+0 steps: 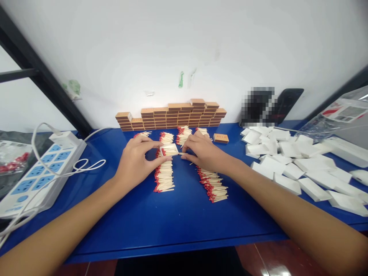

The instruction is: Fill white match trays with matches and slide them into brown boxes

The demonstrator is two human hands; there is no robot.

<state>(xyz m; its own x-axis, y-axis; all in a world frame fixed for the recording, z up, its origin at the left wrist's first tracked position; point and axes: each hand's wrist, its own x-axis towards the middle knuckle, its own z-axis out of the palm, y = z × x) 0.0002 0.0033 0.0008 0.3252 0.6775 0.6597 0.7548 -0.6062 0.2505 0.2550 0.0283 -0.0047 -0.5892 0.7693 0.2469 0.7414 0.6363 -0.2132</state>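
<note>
My left grip [137,160] pinches the tray [169,149] just above the match row [164,177] on the desk [178,222], my right grip [201,152] narrow at its end, so any tilt or squeeze could spill matches across the row.

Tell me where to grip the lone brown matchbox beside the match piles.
Pinch its two long sides from above. The matchbox lies flat on the table, apart from the stack behind it, with bare space in front and to the right. The right hand is nearest.
</note>
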